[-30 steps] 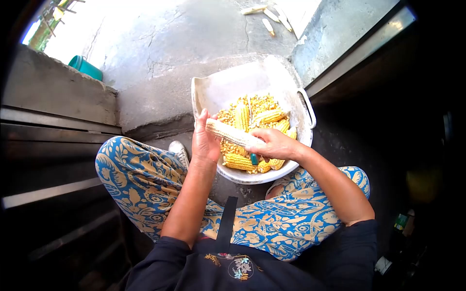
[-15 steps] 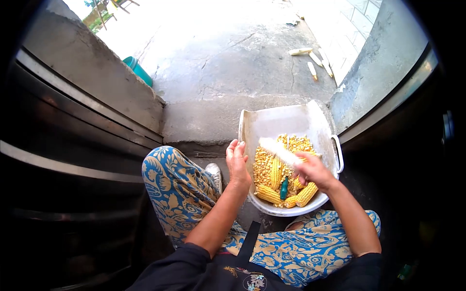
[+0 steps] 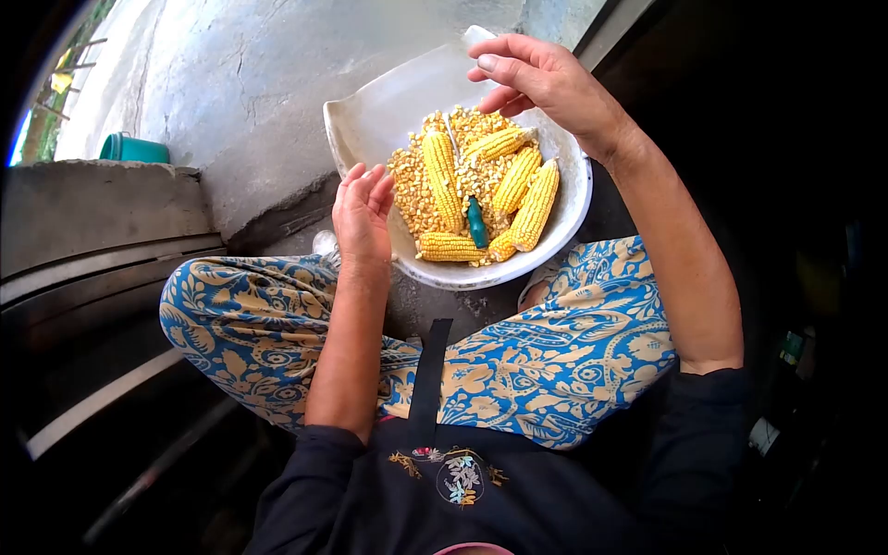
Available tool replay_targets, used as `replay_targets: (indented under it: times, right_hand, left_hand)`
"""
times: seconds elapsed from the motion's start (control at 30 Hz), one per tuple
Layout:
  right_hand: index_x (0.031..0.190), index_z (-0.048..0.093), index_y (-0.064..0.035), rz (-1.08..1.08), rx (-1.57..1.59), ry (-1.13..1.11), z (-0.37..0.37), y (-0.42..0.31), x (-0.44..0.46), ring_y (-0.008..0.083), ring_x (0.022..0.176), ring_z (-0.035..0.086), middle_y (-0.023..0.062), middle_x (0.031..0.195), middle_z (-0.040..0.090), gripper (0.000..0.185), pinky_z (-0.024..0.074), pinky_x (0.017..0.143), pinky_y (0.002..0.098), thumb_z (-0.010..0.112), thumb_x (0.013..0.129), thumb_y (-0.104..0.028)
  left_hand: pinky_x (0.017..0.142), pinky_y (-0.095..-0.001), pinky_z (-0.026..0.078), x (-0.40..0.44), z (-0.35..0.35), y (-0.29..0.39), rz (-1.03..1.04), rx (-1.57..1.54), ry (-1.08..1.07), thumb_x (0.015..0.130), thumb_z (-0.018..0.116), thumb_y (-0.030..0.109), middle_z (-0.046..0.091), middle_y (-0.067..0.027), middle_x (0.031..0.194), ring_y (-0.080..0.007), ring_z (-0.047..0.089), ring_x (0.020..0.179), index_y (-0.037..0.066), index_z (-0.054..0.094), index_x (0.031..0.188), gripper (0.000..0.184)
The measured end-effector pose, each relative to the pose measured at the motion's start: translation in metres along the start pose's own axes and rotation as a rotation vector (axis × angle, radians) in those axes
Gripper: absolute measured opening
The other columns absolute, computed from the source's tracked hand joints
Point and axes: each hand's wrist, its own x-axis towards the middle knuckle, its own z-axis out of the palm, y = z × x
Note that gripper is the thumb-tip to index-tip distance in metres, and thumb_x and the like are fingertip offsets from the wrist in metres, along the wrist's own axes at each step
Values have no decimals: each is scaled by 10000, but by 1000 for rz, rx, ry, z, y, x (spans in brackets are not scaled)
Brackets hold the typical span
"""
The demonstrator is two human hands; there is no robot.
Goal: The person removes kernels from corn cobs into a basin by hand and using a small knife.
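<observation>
A white plastic basin (image 3: 356, 120) stands in front of my crossed legs, holding loose yellow corn kernels (image 3: 413, 190) and several ears of corn (image 3: 442, 180). Among them lies a screwdriver-like tool with a green handle (image 3: 476, 222) and a thin metal shaft. My left hand (image 3: 363, 217) is by the basin's left rim, fingers loosely bent and apart, with nothing in it. Raised over the basin's far right side, my right hand (image 3: 541, 83) has its fingers spread and holds nothing that I can see.
Grey concrete floor (image 3: 268, 74) stretches out beyond a low step (image 3: 287, 208). A teal bucket (image 3: 136, 148) stands on the left behind a wall end (image 3: 102, 205). My legs in patterned blue trousers (image 3: 254, 324) flank the near side of the basin.
The white stripped cob has left my right hand, which has opened and moved up and away. My view has tilted and turned right. My left hand stays by the rim.
</observation>
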Motion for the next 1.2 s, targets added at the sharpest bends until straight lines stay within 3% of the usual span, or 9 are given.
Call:
replay_targets:
  times: [0.17, 0.23, 0.33, 0.5, 0.63, 0.77, 0.83, 1.1, 1.2]
  right_hand:
    - [1065, 596, -19, -212, -115, 5, 0, -5, -8, 131, 745, 631, 103, 892, 646, 351, 495, 705, 264, 521, 891, -314]
    - [1025, 583, 6, -136, 152, -108, -4, -25, -13, 125, 757, 582, 63, 850, 602, 215, 507, 693, 271, 542, 873, -142]
    - [994, 588, 24, -164, 34, -50, -8, -25, -17, 115, 745, 572, 67, 847, 603, 214, 483, 664, 255, 533, 864, -137]
    - [998, 579, 38, -209, 32, -13, -8, -29, -34, 139, 780, 573, 88, 851, 604, 228, 485, 681, 270, 533, 855, -134]
    - [1001, 578, 45, -217, -39, 9, -5, -30, -39, 171, 800, 582, 112, 884, 616, 242, 486, 707, 294, 528, 848, -135]
    - [1005, 577, 44, -288, -37, 36, -4, -18, -38, 212, 818, 594, 154, 903, 625, 282, 484, 737, 319, 545, 825, -171]
    - [999, 575, 53, -214, -227, -2, -9, -19, -40, 260, 827, 604, 205, 891, 625, 333, 477, 761, 335, 562, 798, -213]
    - [893, 640, -5, 5, -707, -116, 27, 18, -34, 285, 698, 639, 196, 765, 637, 476, 488, 648, 380, 506, 836, -459]
    - [938, 616, -7, 76, -692, -163, 40, 25, -28, 303, 739, 638, 203, 797, 636, 497, 489, 684, 376, 507, 818, -477]
  left_hand:
    - [779, -302, 478, 6, -5, -22, -45, 206, -25, 858, 525, 139, 579, -110, 1075, -185, 595, 902, 36, 429, 1208, 378]
    - [772, -302, 482, 2, -6, -45, -62, 407, -66, 852, 528, 131, 570, -115, 1077, -181, 590, 899, 26, 435, 1200, 375]
    - [733, -302, 471, -6, -8, -89, -334, 713, -129, 815, 591, 199, 577, -108, 1021, -188, 579, 896, 10, 480, 1177, 423]
    - [728, -436, 462, -11, 4, -134, -26, 1580, -185, 724, 638, 329, 632, -189, 875, -313, 615, 835, -27, 573, 892, 399]
    - [768, -452, 460, -8, 12, -136, 64, 1709, -57, 704, 646, 377, 633, -216, 902, -355, 607, 891, 4, 570, 872, 416]
    - [665, -392, 497, 33, -24, -152, -125, 1337, -133, 653, 687, 356, 638, -171, 789, -291, 632, 721, -21, 571, 892, 461]
    - [431, -215, 427, 10, -7, -120, -359, 755, -94, 708, 708, 272, 527, -11, 606, -78, 472, 415, 47, 568, 830, 292]
    - [498, -227, 485, -10, 26, -39, -51, 418, -403, 830, 615, 148, 579, -5, 703, -72, 524, 490, 56, 534, 931, 159]
    - [591, -218, 493, -31, 43, -31, 88, 426, -516, 837, 625, 149, 617, -30, 879, -82, 591, 725, 46, 538, 1028, 233]
